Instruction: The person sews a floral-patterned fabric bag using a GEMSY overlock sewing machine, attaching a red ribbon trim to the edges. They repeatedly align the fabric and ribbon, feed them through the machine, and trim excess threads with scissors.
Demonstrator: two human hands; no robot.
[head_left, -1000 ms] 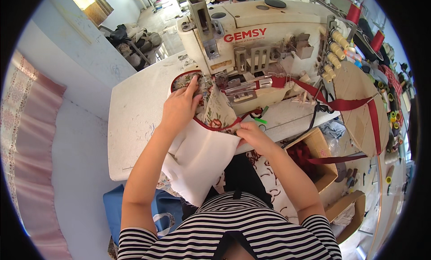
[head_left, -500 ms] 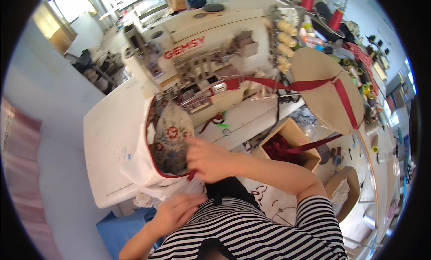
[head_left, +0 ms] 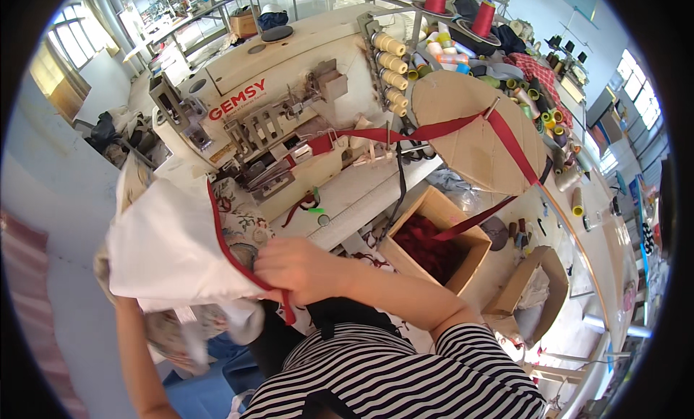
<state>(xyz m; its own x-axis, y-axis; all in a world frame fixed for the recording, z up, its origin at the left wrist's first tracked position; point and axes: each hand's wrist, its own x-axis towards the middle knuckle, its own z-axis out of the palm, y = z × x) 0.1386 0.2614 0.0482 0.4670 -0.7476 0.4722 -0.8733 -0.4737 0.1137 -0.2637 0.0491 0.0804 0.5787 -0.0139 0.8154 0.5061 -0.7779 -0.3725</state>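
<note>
A piece of fabric, white on one side [head_left: 170,249] and floral-printed on the other [head_left: 237,215], hangs raised in front of the sewing machine [head_left: 307,57]. Dark red binding [head_left: 220,234] runs along its edge, and a short tail of it dangles below my right hand [head_left: 298,268]. That hand's fingers are closed on the bound edge at its lower corner. My left forearm [head_left: 137,357] rises at the far left; the hand itself is hidden behind the fabric, so its fingers do not show. More floral cloth hangs beneath.
Red tape [head_left: 510,140] runs from an open box [head_left: 405,249] over a round cardboard disc [head_left: 452,104] to the machine. Cream thread cones [head_left: 390,63] stand beside the machine head; several spools crowd the table at right. A smaller cardboard box [head_left: 506,300] sits nearer me.
My left hand has moved up and left, going behind the fabric. The fabric has been lifted off the white machine bed and spread leftward. The view has shifted; my right hand stays at the bound edge.
</note>
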